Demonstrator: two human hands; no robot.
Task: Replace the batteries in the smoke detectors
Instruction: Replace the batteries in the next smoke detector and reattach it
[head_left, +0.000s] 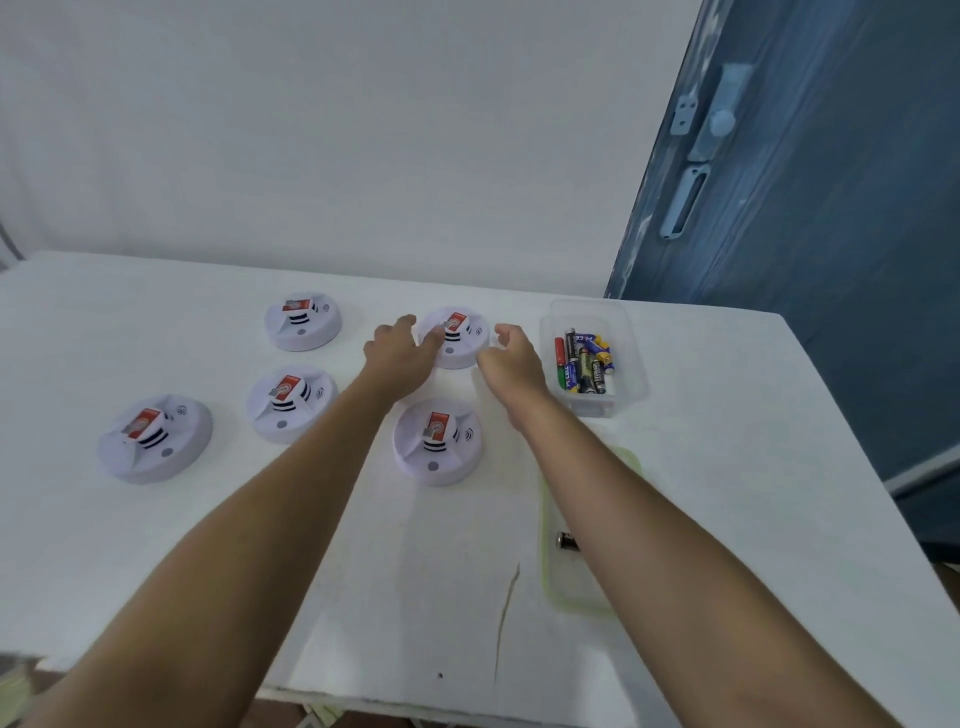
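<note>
Several white round smoke detectors with red labels lie on the white table (156, 561). My left hand (397, 348) reaches to the far right detector (465, 343); its fingers touch that detector's left edge and the thumb is spread. My right hand (511, 358) hovers just right of the same detector with fingers loosely curled, holding nothing. Another detector (436, 441) lies between my forearms. A clear plastic box (634, 364) right of my right hand holds several mixed batteries (584, 364).
A shallow green-rimmed tray (582, 603) lies under my right forearm with one black battery (566, 541) in it. Other detectors lie at the left (156, 439), (291, 402) and back (303, 321). A blue door (810, 218) stands to the right, with a white wall behind the table.
</note>
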